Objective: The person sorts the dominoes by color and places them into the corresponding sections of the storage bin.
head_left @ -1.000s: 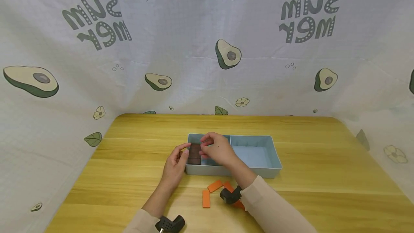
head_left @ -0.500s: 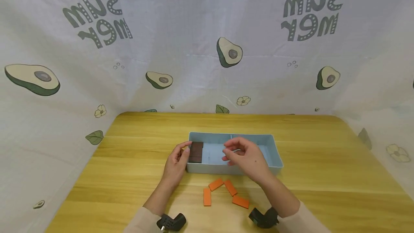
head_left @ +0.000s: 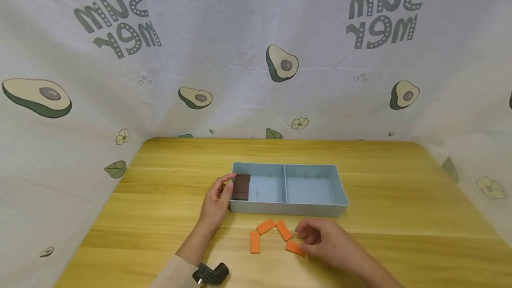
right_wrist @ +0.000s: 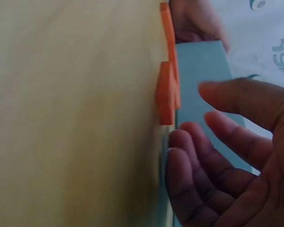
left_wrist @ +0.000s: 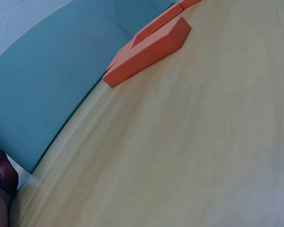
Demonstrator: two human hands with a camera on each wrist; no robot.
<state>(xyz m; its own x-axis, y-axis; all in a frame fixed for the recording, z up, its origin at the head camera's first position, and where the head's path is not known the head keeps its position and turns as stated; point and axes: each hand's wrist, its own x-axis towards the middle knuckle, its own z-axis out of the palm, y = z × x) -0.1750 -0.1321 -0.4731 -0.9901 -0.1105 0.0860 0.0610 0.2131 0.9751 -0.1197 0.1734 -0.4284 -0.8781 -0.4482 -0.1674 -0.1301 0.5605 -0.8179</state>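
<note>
A light blue two-compartment box [head_left: 288, 208] stands on the wooden table. Dark brown flat blocks [head_left: 241, 187] lie side by side against the left end of its left compartment. My left hand [head_left: 214, 206] holds the box at that end, thumb and index finger at the rim. Several orange rectangular blocks [head_left: 254, 242] lie loose in front of the box. My right hand [head_left: 330, 241] is beside the rightmost orange block [head_left: 295, 248], its thumb overlapping that block's end. In the right wrist view, the fingers [right_wrist: 181, 177] are loosely bent and apart from the thumb, with nothing between them.
A divider [head_left: 286, 184] splits the box, and nothing lies in its right compartment. The wooden table [head_left: 168, 181] reaches back to a white cloth [head_left: 240, 26] printed with avocados and mirrored lettering.
My right hand has moved from over the left compartment, rightward and back toward me, down to the orange blocks. My left hand stays at the box's left end.
</note>
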